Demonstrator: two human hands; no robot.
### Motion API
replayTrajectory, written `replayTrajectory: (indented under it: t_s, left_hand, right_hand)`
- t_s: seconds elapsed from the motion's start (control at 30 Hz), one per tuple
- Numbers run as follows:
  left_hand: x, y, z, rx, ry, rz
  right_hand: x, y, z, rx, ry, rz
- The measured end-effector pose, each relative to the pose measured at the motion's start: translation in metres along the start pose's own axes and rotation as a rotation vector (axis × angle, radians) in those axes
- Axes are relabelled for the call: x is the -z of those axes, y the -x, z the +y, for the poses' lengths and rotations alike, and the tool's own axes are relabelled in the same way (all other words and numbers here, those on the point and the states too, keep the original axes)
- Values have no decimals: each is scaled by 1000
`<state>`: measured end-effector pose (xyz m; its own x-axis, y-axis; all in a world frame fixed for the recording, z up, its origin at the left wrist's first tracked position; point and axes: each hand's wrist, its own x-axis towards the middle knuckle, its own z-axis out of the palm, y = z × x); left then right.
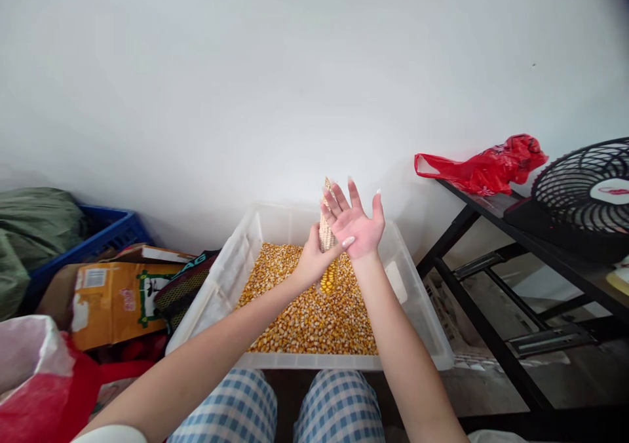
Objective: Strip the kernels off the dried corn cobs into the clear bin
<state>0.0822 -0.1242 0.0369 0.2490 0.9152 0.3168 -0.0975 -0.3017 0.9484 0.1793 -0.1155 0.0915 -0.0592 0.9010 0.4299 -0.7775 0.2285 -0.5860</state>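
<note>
My left hand (317, 256) is closed around a corn cob (326, 233) held upright over the bin. The upper part of the cob is bare and pale, while yellow kernels still cover its lower end. My right hand (358, 223) is open, palm turned toward me and fingers spread. It is right beside the cob, and my left thumb reaches across to its palm. Beneath both hands, a pile of loose corn kernels (314, 325) covers the bottom of a clear plastic bin (417, 305).
On the right, a black table (491, 213) carries a red plastic bag (491, 164) and a black fan (584, 187). To the left are a yellow cardboard box (108, 305), a blue crate (115, 230) and a red and white bag (49, 377). A white wall (246, 69) rises behind the bin.
</note>
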Motion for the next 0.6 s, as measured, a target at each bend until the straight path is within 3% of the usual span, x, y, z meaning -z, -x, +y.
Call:
replayTrajectory:
  t_s: [0.6]
  left_hand:
    - [1, -4, -10, 6, -74, 42]
  right_hand:
    - [2, 1, 0, -20, -26, 73]
